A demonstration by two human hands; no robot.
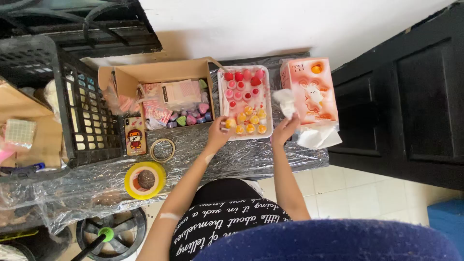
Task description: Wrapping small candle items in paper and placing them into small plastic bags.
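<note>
A white tray (223,96) lies on the plastic-covered table (203,154); it holds red and pink round pieces (241,82) at its far end and yellow ones (250,121) at its near end. My left hand (217,135) grips the tray's near left corner, fingertips beside a yellow piece. My right hand (284,129) is at the tray's right edge, pinching a crumpled white tissue (286,102). A pink tissue box (309,89) with a rabbit picture stands just right of it, and another tissue (319,137) sticks out at its near end.
Left of the tray is an open cardboard box (159,72) with heart-shaped pieces and pink packets. A phone (135,136), a thin tape ring (162,150) and a yellow tape roll (145,180) lie near it. A black crate (87,121) stands at left, a black cabinet (411,96) at right.
</note>
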